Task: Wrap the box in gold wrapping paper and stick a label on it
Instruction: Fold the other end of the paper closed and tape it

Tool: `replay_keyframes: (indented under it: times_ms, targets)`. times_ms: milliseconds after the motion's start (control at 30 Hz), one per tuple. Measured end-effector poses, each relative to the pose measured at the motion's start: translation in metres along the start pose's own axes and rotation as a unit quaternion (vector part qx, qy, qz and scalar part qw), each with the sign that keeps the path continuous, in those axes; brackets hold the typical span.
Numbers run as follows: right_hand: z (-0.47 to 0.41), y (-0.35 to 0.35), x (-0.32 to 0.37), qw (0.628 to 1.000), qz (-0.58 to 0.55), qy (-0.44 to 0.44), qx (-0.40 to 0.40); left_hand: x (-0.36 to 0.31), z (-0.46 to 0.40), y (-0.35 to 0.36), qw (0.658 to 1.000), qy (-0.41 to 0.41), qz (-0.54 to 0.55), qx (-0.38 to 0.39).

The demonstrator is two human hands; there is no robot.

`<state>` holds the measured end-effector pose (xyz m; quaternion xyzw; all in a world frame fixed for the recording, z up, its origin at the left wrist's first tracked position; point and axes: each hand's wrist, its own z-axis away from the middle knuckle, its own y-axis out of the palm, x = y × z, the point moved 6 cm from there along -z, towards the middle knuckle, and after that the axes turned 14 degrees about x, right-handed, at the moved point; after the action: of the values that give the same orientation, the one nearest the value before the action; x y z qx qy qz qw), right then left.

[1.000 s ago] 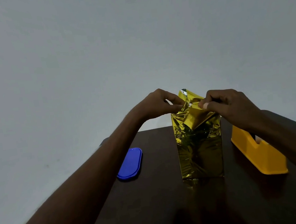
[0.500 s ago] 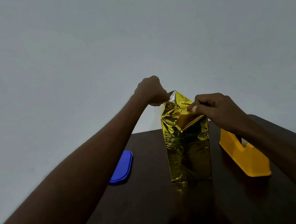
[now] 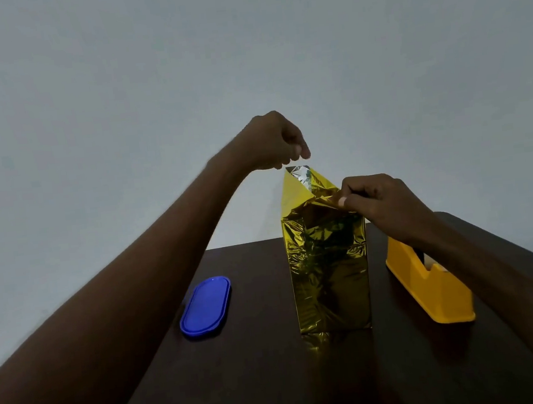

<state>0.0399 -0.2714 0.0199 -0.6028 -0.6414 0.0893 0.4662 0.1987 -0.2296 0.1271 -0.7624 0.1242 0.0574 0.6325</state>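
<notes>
Two bare arms reach out from the bottom corners over a dark brown table (image 3: 245, 385). One tall box (image 3: 330, 270) stands upright near the middle of the table, and shiny gold wrapping paper (image 3: 300, 195) covers its front and sides. Its gold shine shows on the table just in front of it. On the left of the box, a little apart, lies a flat blue lid (image 3: 206, 307) with round ends. On the right of the box, close by but not touching, sits a yellow tape holder (image 3: 432, 289), and the right arm passes over its far end. At the top of the box the paper is not closed yet. The right hand (image 3: 387, 202) pinches a folded edge of the paper at the top right corner, with its fingers curled tight. A pointy flap of paper sticks up above the box, and its silver inside shows at the tip. The left hand (image 3: 272, 142) is higher up, with its fingers curled just above that tip, and I cannot tell if it grips the tip. Behind everything is a plain grey wall (image 3: 115, 86).
</notes>
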Motion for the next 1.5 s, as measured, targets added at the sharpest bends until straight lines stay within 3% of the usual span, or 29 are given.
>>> replay_keyframes:
  times_ms: [67, 133, 300, 400, 567, 833, 933, 1033, 1100, 1333, 1500]
  targets:
    - [0.000, -0.001, -0.001, 1.000, 0.003, 0.002, 0.002, -0.012, 0.010, 0.008, 0.990, 0.019, -0.084, 0.112]
    - [0.000, -0.001, 0.000, 1.000, 0.004, -0.001, 0.001, -0.014, 0.018, 0.017, 0.972, -0.004, -0.156, 0.173]
    - [-0.001, -0.001, -0.003, 1.000, 0.010, 0.002, -0.002, -0.018, 0.023, 0.020, 0.960, -0.017, -0.249, 0.125]
    - [0.000, -0.002, -0.003, 1.000, 0.007, 0.000, -0.008, -0.021, 0.028, 0.008, 0.973, 0.001, -0.211, 0.092]
    - [-0.001, -0.003, -0.003, 1.000, 0.016, 0.010, -0.007, -0.024, 0.034, 0.008, 0.978, 0.023, -0.176, 0.110]
    - [-0.001, -0.003, -0.004, 1.000, 0.012, 0.022, -0.006, -0.038, 0.050, -0.013, 0.988, 0.094, -0.115, 0.034]
    - [-0.001, -0.003, -0.002, 1.000, -0.004, 0.020, -0.003, -0.011, 0.051, -0.027, 0.995, 0.047, -0.079, -0.035]
    - [0.000, -0.003, -0.002, 1.000, -0.006, 0.009, -0.007, 0.034, 0.048, -0.007, 0.999, -0.030, -0.016, 0.020]
    - [0.001, -0.002, -0.001, 1.000, -0.004, 0.000, -0.008, 0.050, 0.046, 0.020, 0.997, -0.020, 0.038, 0.067]
    - [0.003, 0.000, 0.001, 1.000, -0.019, -0.006, 0.010, 0.058, 0.034, 0.054, 0.997, 0.026, 0.073, -0.022]
    - [0.005, 0.001, -0.001, 0.999, -0.027, -0.017, 0.018, 0.046, 0.027, 0.057, 0.997, 0.046, 0.055, -0.019]
